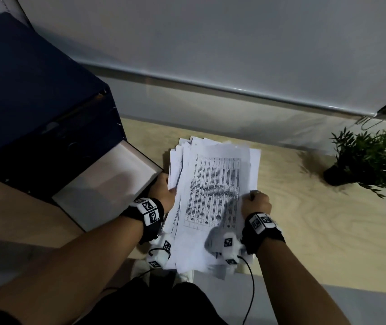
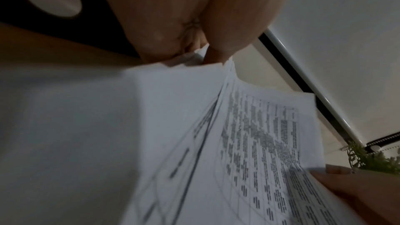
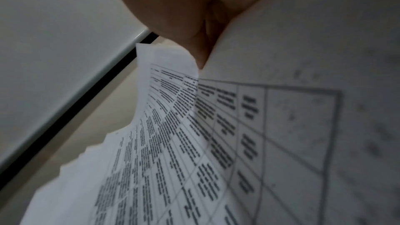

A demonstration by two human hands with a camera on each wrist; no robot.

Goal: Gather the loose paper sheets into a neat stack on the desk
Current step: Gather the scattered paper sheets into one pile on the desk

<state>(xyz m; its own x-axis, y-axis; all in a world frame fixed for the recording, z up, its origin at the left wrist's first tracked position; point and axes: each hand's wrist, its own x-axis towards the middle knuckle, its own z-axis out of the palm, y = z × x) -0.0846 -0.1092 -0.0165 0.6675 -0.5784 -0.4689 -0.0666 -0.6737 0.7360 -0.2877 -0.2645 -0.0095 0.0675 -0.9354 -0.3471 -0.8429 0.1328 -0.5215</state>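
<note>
Squaring the sheaf: both hands grip the white printed paper sheets [image 1: 213,198] above the pale wood-grain worktop [image 1: 316,231].

The left hand [image 1: 164,193] pinches the left edge and the right hand [image 1: 256,204] pinches the right, fingers curled on paper. The edges are fanned unevenly; loosening the hold and tapping the sheaf on the worktop should align them. A dark blue box file [image 1: 35,109] lies left, a small green potted plant [image 1: 370,160] right, and a grey wall behind.

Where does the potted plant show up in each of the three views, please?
Head: the potted plant stands at the right edge, on the desk, right of the paper sheets.
Left wrist: lower right corner, only its leaves.
Right wrist: not in view.
Shared landmark: the printed table on the top sheet.
</note>
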